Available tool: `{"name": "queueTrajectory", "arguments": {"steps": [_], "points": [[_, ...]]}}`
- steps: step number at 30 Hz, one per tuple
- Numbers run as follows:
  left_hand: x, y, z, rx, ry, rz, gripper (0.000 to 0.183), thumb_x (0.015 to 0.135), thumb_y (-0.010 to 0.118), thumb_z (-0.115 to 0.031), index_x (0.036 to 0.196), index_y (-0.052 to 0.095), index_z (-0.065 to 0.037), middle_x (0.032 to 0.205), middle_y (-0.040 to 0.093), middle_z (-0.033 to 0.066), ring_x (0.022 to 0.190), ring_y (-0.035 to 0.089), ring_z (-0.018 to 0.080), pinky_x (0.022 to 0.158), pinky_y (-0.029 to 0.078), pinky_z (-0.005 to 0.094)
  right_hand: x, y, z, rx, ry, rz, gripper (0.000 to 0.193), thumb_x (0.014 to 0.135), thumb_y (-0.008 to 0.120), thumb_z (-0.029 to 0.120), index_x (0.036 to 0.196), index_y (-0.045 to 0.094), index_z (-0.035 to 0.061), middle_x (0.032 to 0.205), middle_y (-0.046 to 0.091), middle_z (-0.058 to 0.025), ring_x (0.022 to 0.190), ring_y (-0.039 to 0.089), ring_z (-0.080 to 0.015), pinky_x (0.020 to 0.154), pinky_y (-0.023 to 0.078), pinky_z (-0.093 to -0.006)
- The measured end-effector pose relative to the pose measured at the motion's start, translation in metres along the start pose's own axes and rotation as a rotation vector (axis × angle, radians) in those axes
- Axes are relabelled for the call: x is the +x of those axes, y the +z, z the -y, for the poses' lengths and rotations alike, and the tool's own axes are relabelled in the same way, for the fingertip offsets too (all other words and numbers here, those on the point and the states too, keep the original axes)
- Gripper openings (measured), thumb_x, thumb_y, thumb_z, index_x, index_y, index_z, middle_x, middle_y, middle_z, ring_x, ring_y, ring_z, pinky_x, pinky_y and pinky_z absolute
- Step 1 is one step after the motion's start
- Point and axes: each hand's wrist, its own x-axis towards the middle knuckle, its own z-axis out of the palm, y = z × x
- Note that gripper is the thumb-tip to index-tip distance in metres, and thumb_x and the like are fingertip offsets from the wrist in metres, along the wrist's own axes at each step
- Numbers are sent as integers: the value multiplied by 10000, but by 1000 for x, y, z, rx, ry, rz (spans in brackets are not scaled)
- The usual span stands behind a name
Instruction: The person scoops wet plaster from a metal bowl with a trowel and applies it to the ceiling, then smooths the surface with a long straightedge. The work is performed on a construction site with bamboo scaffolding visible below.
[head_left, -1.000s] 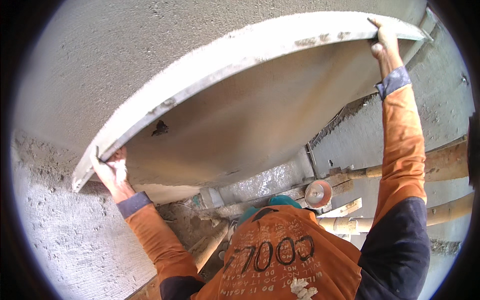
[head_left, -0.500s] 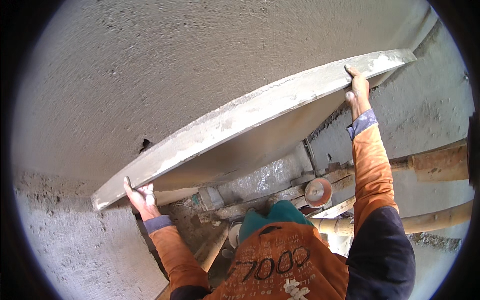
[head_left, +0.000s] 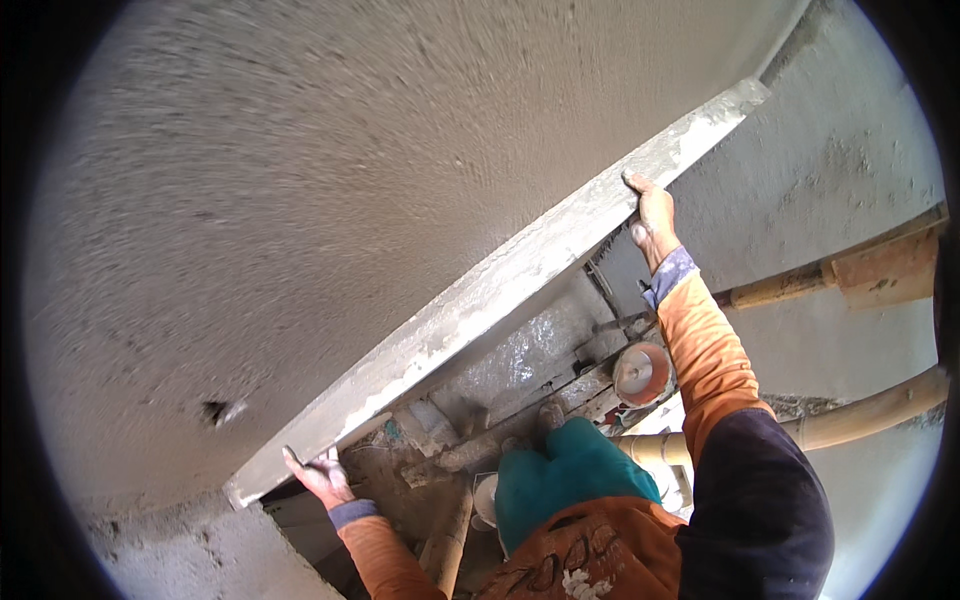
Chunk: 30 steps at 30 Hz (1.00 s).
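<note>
A long, pale, plaster-smeared screed board point(head_left: 480, 303) lies slantwise across the freshly plastered grey wall point(head_left: 350, 180). Near its lower left end my left hand point(head_left: 324, 482) grips it, thumb on the face and fingers curled beneath. Higher up, towards the right end, my right hand point(head_left: 654, 217) clasps the lower edge the same way, its thumb on the face. The fingers behind the board are mostly hidden. A small dark hole point(head_left: 218, 411) shows in the plaster, left of the board's lower end.
Bamboo poles point(head_left: 870, 420) run along the right side, below another grey wall point(head_left: 840, 180). An orange-rimmed bucket point(head_left: 642, 375) stands on planks below my right arm. At lower left is a rough cement surface point(head_left: 220, 555).
The board has moved down the wall towards me, and both hands went with it. It slants more steeply in view now. The wall strip seen below it is now mostly covered.
</note>
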Motion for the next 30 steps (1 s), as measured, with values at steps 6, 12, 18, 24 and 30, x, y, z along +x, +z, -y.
{"name": "queueTrajectory", "arguments": {"steps": [6, 12, 18, 24, 30], "points": [[37, -36, 33, 5, -47, 9, 711, 884, 663, -455, 1446, 388, -117, 1459, 449, 109, 1323, 441, 325, 1095, 360, 552, 1, -7, -66, 61, 44, -15, 267, 845, 691, 63, 1054, 653, -97, 998, 679, -172, 916, 653, -260, 834, 533, -382], [73, -61, 58, 65, -101, -5, 699, 902, 639, -463, 1446, 381, -109, 1461, 444, 95, 1328, 434, 301, 1095, 351, 527, 18, -25, -139, 94, 99, -34, 308, 831, 692, 66, 1074, 638, -116, 1000, 673, -186, 922, 652, -271, 832, 535, -399], [93, -78, 61, 138, -85, 4, 682, 901, 629, -490, 1428, 402, -121, 1458, 441, 79, 1314, 445, 288, 1087, 358, 503, 24, -33, -178, 88, 120, -16, 226, 906, 613, 61, 1063, 608, -101, 1005, 664, -175, 924, 662, -276, 873, 554, -441], [110, -95, 71, 157, -106, 22, 695, 889, 631, -521, 1426, 410, -138, 1450, 451, 76, 1312, 446, 282, 1081, 362, 498, 20, -33, -209, 102, 143, -28, 224, 895, 640, 77, 1046, 630, -88, 989, 676, -169, 902, 665, -271, 856, 542, -411], [141, -122, 98, 141, -115, 15, 705, 877, 648, -536, 1417, 420, -144, 1437, 465, 74, 1304, 454, 268, 1103, 346, 510, 30, -46, -279, 94, 167, -81, 293, 837, 698, 80, 1061, 645, -102, 991, 686, -180, 890, 672, -269, 816, 544, -394]]}}
